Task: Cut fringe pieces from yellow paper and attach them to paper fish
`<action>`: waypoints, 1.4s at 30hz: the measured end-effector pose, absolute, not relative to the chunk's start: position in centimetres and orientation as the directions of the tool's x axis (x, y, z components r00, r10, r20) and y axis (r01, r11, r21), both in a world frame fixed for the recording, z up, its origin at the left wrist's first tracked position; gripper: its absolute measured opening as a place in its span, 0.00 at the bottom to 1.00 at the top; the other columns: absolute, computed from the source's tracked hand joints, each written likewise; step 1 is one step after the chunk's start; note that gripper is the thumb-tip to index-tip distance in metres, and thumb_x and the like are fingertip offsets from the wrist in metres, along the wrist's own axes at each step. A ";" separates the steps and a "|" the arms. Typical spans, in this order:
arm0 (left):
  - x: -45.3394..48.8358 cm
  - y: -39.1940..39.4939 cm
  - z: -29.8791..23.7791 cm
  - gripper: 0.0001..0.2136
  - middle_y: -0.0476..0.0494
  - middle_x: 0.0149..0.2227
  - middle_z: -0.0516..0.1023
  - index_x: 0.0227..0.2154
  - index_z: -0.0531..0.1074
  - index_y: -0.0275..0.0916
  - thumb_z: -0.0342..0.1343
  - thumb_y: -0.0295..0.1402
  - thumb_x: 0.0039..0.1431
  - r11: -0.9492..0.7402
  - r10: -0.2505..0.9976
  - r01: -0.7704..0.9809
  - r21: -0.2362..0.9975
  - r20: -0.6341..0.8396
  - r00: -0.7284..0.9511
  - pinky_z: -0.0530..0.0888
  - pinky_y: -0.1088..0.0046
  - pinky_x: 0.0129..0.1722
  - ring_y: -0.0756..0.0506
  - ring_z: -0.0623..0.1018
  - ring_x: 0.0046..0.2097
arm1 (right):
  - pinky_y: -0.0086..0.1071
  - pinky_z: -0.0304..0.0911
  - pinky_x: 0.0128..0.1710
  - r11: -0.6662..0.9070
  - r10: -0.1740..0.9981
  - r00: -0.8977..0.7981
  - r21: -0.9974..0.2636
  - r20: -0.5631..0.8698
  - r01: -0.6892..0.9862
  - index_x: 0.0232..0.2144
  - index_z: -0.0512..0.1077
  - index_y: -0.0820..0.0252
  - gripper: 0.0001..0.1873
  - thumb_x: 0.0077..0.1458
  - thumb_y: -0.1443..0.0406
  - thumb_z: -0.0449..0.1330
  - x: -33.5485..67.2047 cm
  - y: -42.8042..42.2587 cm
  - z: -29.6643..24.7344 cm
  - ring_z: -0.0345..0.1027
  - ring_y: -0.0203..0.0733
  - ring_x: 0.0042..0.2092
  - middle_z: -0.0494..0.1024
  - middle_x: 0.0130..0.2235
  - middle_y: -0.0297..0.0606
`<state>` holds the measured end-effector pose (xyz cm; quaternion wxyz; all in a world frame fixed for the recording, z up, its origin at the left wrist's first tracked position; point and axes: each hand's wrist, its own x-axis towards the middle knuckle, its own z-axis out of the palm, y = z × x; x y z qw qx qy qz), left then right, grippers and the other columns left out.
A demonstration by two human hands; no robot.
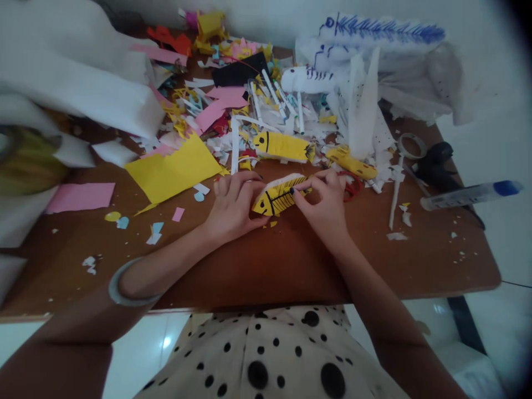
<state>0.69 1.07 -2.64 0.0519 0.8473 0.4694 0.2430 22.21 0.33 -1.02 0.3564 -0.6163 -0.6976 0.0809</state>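
A small yellow fish [276, 198], seemingly paper over a white foam-like body, lies tilted above the brown table, with a black face, a band and rib-like lines drawn on it. My left hand [233, 210] holds it at the head end, fingers above and thumb below. At the tail end, my right hand [326, 202] pinches with thumb and forefinger against its lined side, partly covering the tail. Just beyond lies a second yellow fish [286, 147] with a similar face. Red-handled scissors [352, 186] lie partly hidden behind my right hand.
Yellow paper [174, 169] and pink paper [80, 198] lie to the left. Markers [300, 113] and paper scraps heap at the back. A long blue-capped pen or tube [465, 197], a tape roll [412, 146] and a black tool [436, 163] are at the right. White foam sheets [83, 88] crowd the left.
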 end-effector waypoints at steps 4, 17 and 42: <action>0.7 1.1 -2.7 0.24 0.34 0.55 0.70 0.51 0.65 0.40 0.63 0.40 0.52 -0.548 0.828 0.766 0.336 0.351 0.438 0.63 0.52 0.52 0.31 0.70 0.55 | 0.46 0.58 0.49 0.217 0.925 0.010 -0.551 0.379 0.806 0.28 0.76 0.55 0.03 0.54 0.64 0.63 22.1 0.3 -0.9 0.61 0.48 0.44 0.69 0.38 0.41; 0.6 1.0 -2.8 0.25 0.32 0.55 0.69 0.51 0.65 0.38 0.64 0.40 0.52 -0.560 0.818 0.759 0.332 0.367 0.443 0.64 0.52 0.51 0.30 0.69 0.55 | 0.49 0.58 0.49 0.228 0.911 -0.018 -0.467 0.413 0.855 0.29 0.75 0.55 0.03 0.54 0.64 0.63 22.4 0.2 -1.1 0.60 0.50 0.44 0.68 0.39 0.42; 0.7 1.0 -2.6 0.23 0.32 0.55 0.69 0.50 0.65 0.40 0.63 0.40 0.53 -0.535 0.840 0.759 0.371 0.337 0.427 0.63 0.49 0.51 0.30 0.69 0.54 | 0.47 0.57 0.51 0.227 0.953 -0.051 -0.596 0.298 0.771 0.28 0.74 0.55 0.03 0.54 0.65 0.62 20.8 -0.7 -0.7 0.63 0.48 0.45 0.68 0.39 0.39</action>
